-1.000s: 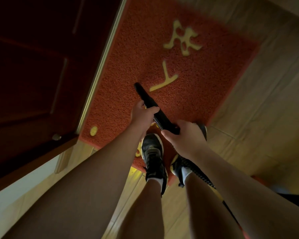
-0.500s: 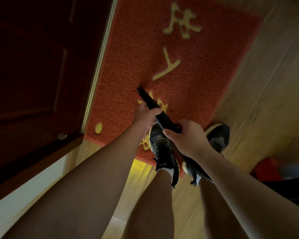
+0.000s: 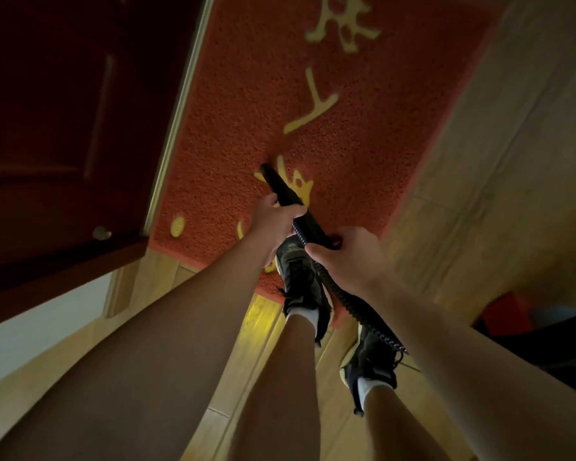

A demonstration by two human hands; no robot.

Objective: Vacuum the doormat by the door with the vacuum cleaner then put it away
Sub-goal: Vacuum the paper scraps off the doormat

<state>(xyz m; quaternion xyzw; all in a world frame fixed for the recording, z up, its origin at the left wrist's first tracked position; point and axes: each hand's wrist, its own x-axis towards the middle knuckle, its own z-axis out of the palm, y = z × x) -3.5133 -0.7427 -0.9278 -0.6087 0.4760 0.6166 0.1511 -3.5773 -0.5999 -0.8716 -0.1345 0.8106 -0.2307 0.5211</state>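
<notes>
Red doormat (image 3: 363, 168): I judge vacuuming underway.
Black nozzle (image 3: 280, 188): tip seemingly touching mat.
Left hand (image 3: 273, 221): wrapped around nozzle.
Right hand (image 3: 350, 254): clasping ribbed hose (image 3: 353, 307).
Remaining: storage.

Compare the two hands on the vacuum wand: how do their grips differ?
The left hand holds the smooth rigid nozzle nearer the tip; the right hand holds farther back, where the ribbed hose starts. The left is over the doormat; the right is near its edge. Both are closed around the wand.

Black vacuum nozzle (image 3: 277, 185) tilted onto red doormat (image 3: 246, 134).
</notes>
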